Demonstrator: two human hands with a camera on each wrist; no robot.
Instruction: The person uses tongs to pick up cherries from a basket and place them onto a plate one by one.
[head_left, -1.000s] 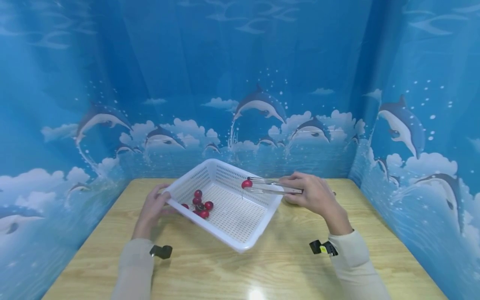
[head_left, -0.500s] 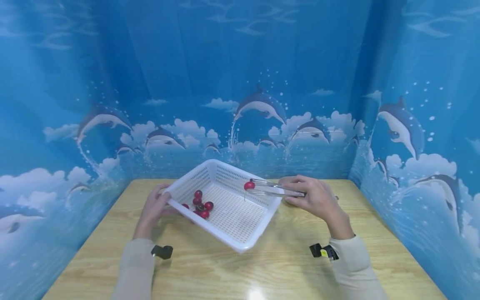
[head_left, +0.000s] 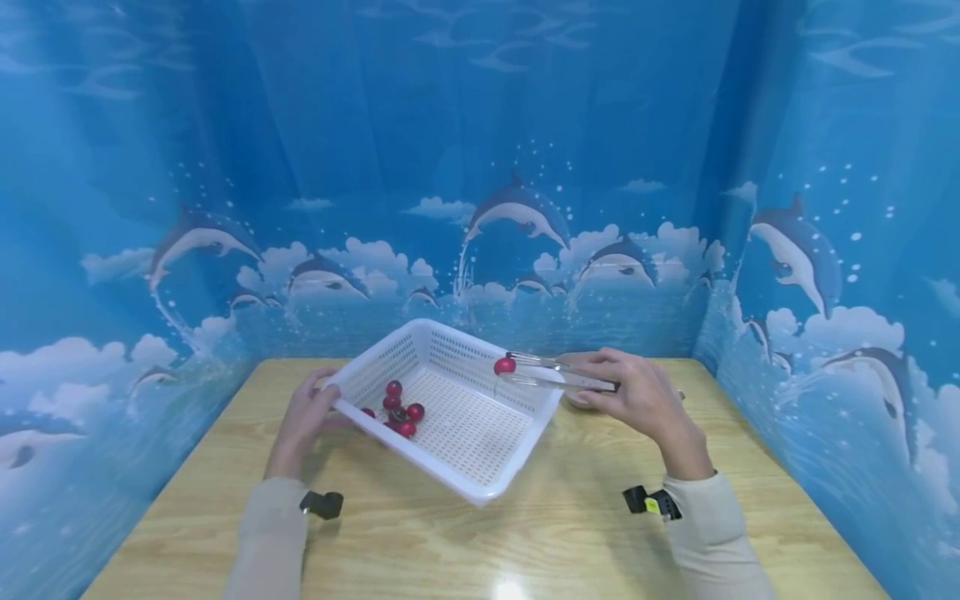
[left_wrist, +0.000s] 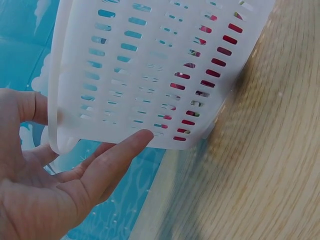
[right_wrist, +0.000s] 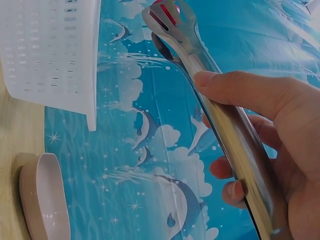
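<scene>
My left hand (head_left: 303, 412) grips the left corner of a white plastic basket (head_left: 465, 425), thumb at the rim and fingers against the slotted wall, as the left wrist view shows. The basket is tilted. Several red cherries (head_left: 406, 428) lie together at its left end. Metal tongs (head_left: 573, 382) are in my right hand (head_left: 641, 396), thumb on one arm and fingers curled round the other. Between the slotted tong tips sits one cherry (head_left: 505, 366) with its stem hanging, over the basket's right part. Red also shows behind the tong tips (right_wrist: 172, 15) in the right wrist view.
A small bowl (right_wrist: 42, 200), pale inside, stands on the wooden table (head_left: 525, 533) to the right of the basket, mostly hidden behind my right hand in the head view. Blue dolphin-print curtains (head_left: 480, 167) enclose the back and both sides.
The right hand has moved slightly to the right, carrying the tongs and the cherry toward the basket's right rim. The left hand, the basket and the other cherries stay almost in place.
</scene>
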